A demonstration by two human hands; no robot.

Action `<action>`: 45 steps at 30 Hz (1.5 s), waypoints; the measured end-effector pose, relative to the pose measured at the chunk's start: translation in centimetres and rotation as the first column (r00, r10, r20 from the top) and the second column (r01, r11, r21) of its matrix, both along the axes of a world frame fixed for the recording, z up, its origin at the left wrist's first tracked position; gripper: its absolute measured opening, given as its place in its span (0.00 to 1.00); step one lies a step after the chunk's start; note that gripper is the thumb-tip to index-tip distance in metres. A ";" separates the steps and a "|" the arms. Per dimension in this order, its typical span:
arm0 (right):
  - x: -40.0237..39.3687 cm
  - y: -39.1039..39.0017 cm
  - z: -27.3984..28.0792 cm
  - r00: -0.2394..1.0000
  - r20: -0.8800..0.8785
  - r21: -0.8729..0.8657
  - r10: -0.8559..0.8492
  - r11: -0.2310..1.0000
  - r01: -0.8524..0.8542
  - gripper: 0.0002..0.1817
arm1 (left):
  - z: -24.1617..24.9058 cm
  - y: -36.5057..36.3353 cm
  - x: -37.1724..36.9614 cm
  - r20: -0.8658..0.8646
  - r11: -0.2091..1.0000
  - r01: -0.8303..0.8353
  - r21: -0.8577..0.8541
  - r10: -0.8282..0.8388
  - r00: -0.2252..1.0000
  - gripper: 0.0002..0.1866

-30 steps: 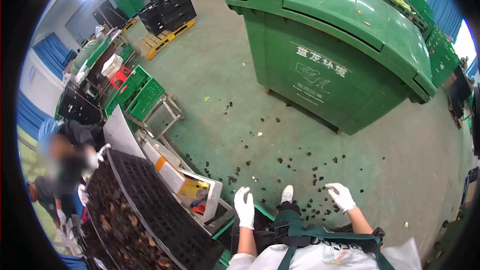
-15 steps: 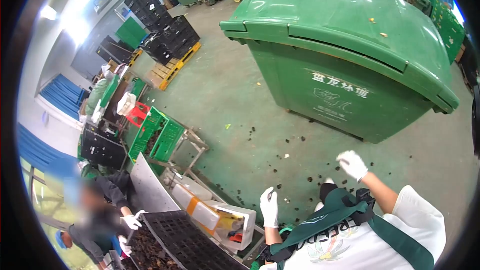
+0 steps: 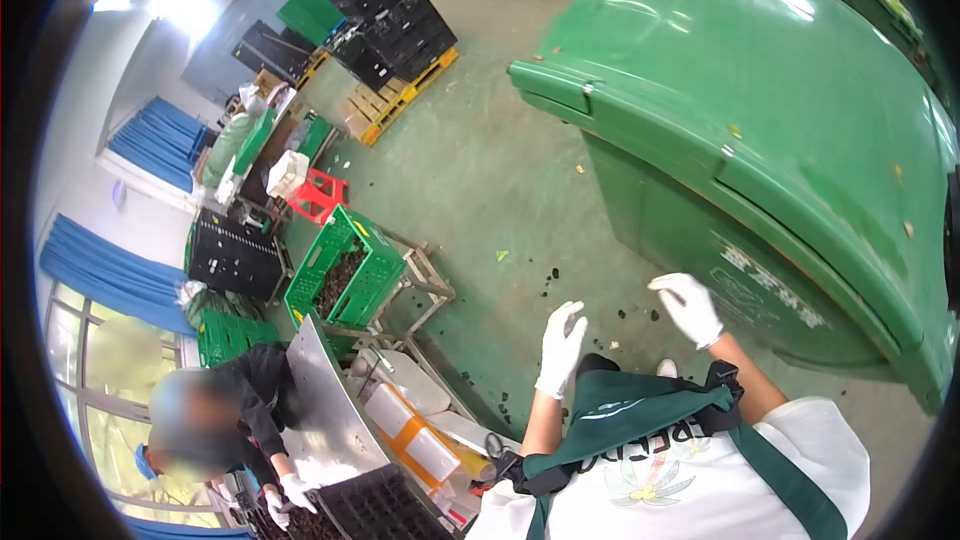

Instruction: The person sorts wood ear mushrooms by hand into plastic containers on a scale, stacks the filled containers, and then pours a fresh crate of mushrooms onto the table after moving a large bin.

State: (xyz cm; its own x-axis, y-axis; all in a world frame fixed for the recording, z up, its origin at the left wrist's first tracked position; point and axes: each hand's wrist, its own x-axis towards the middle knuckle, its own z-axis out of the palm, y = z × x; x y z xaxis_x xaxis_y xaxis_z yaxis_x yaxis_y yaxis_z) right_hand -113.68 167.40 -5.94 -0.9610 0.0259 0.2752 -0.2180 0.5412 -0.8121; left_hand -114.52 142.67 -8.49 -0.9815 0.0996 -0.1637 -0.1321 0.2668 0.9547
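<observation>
My left hand (image 3: 562, 350), in a white glove, is held up in front of my body with its fingers loosely apart and nothing in it. To its right, my right hand (image 3: 688, 308), also gloved in white, stretches its fingers forward, empty. The nearest thing to the right hand is a large green wheeled bin (image 3: 660, 190) with its lid (image 3: 720, 40) down. White lettering is on the bin's front. Below and between the hands, dark scraps (image 3: 654, 316) lie scattered on the green floor. Neither hand appears to touch anything.
A green crate (image 3: 375, 280) of dark pieces rests on a metal stand at left. Beside a steel table (image 3: 325, 410), another person (image 3: 262, 400) handles a black crate (image 3: 385, 505). Stacked black crates (image 3: 410, 35) stand on a yellow pallet, near a red stool (image 3: 318, 196).
My view has shifted, and the bin now looks closer and further right. My left hand has risen in view; the two hands are nearer each other. The other person's black crate sits lower in view.
</observation>
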 end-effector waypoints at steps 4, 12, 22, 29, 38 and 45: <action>-10.9 -5.7 -1.1 0.985 0.037 -0.004 0.166 0.986 -0.166 0.07 | -2.8 -4.5 -8.7 0.133 0.982 -0.167 0.083 0.155 0.979 0.15; -25.5 -11.1 -1.2 0.968 0.203 -0.041 -0.147 0.987 0.158 0.09 | -3.9 -9.1 -33.1 0.058 0.984 0.168 0.064 -0.172 0.983 0.16; -34.6 -13.1 -4.5 0.643 0.360 0.207 -0.676 0.730 0.652 0.09 | 2.5 12.0 -59.7 -0.529 0.774 0.549 -0.315 -0.624 0.576 0.34; -39.6 -15.2 -4.7 0.406 0.267 0.068 -0.874 0.437 0.897 0.08 | 2.9 24.9 -69.2 -0.453 0.450 0.631 -0.632 -0.875 0.170 0.41; -43.7 -20.0 -5.3 -0.857 0.293 -0.298 -0.424 -0.892 0.339 0.10 | 3.1 34.0 -73.5 0.134 -0.370 0.891 -0.261 -0.928 -0.347 0.14; -47.8 -16.0 15.3 -0.598 -0.502 0.257 -0.625 -0.768 0.587 0.16 | 1.2 35.1 -72.0 0.115 -0.428 0.883 -0.194 -0.904 -0.413 0.17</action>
